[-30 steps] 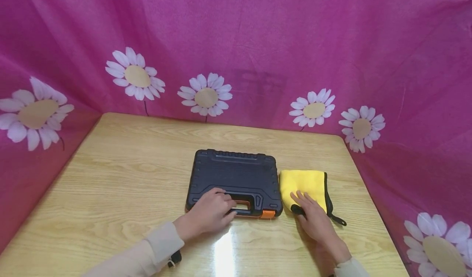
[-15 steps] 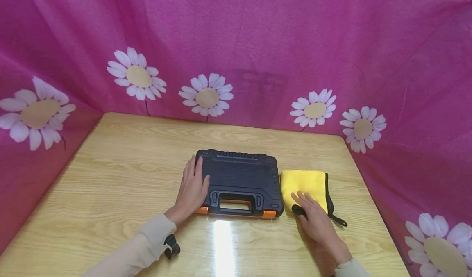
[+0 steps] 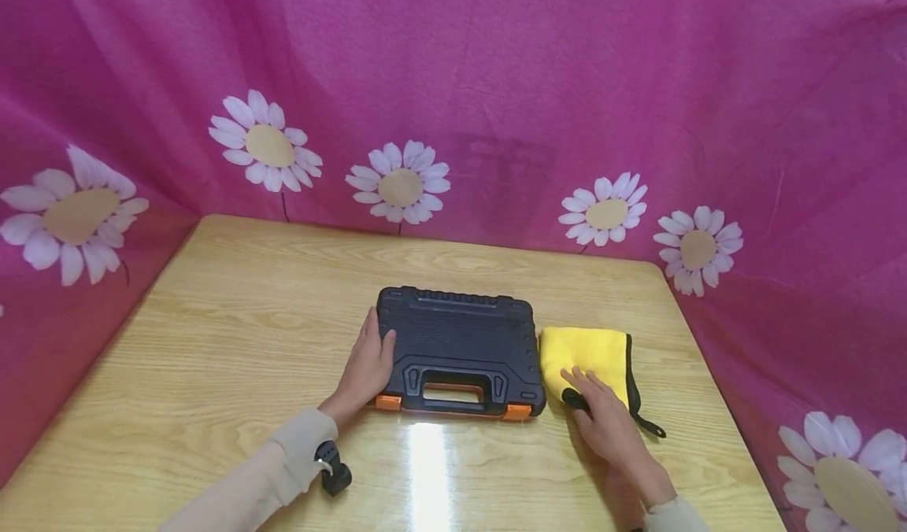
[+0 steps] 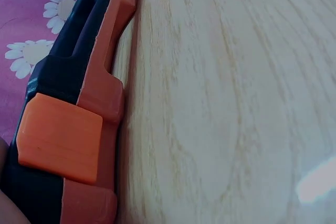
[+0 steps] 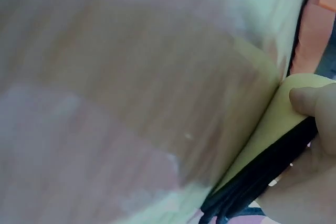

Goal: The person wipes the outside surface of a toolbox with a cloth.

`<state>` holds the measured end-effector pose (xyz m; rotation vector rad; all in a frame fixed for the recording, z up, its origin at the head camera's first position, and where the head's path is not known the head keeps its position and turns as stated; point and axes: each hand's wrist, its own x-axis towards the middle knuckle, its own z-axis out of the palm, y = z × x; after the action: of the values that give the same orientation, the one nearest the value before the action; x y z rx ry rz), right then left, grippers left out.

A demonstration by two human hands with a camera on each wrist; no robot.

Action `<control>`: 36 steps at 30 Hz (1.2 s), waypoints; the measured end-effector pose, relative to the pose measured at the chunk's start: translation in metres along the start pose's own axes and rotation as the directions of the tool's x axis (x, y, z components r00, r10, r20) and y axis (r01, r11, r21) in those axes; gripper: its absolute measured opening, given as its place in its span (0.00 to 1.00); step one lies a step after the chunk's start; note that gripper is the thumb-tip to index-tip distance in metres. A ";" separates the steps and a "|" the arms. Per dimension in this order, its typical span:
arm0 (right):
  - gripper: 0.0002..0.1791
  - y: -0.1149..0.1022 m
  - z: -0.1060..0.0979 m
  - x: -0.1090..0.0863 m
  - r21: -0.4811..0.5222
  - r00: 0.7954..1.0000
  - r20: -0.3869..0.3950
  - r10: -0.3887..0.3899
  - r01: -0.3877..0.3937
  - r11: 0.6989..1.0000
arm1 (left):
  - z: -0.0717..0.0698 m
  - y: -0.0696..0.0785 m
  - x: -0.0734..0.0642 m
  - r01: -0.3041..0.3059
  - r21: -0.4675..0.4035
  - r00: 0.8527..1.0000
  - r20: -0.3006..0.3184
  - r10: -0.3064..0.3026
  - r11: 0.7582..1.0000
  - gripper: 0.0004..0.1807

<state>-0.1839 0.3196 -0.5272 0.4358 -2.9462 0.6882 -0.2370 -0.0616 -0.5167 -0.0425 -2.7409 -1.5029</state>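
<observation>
A black tool case (image 3: pixel 460 335) with orange latches lies flat and closed on the wooden table. Against its left side rests my left hand (image 3: pixel 364 367), fingers straight, thumb over the lid's edge. In the left wrist view, the case's front side shows an orange latch (image 4: pixel 60 137) and the handle. Right of the case is a folded yellow cloth (image 3: pixel 581 347) with black trim and a small loop. My right hand (image 3: pixel 605 422) lies on the cloth with its fingers extended. The right wrist view has the thumb on the yellow cloth (image 5: pixel 278 114) near its black edge.
The wooden table (image 3: pixel 248 319) carries the case and cloth. A pink curtain (image 3: pixel 496 83) with printed white daisies encloses its back and both sides. A bright light reflection shows on the tabletop in front of the case.
My left hand has moved from the case's handle area to its left side, then slid slightly outward, uncovering the left latch. The right hand, case and cloth look nearly unmoved.
</observation>
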 end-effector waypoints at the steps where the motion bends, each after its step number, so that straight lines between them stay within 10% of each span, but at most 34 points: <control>1: 0.31 0.000 -0.001 0.001 0.007 1.000 0.003 0.013 -0.013 1.000 | 0.000 -0.001 0.000 0.008 -0.004 1.000 0.001 -0.008 1.000 0.33; 13: 0.04 -0.021 -0.019 0.021 0.147 0.980 -0.114 0.162 -0.144 0.979 | 0.001 -0.004 0.000 0.033 -0.044 0.999 0.003 -0.033 0.998 0.32; 22: 0.12 -0.052 -0.019 0.049 0.327 0.935 -0.239 0.261 -0.175 0.929 | -0.001 -0.002 0.000 0.037 -0.044 0.999 -0.002 -0.037 0.998 0.32; 36: 0.06 -0.113 0.005 0.097 0.386 0.948 -0.299 0.110 0.014 0.922 | 0.000 -0.006 0.001 0.019 -0.044 1.000 -0.017 -0.020 0.999 0.31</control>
<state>-0.2440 0.1958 -0.4703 0.2463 -2.5247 1.2261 -0.2378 -0.0646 -0.5221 -0.0031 -2.7026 -1.5606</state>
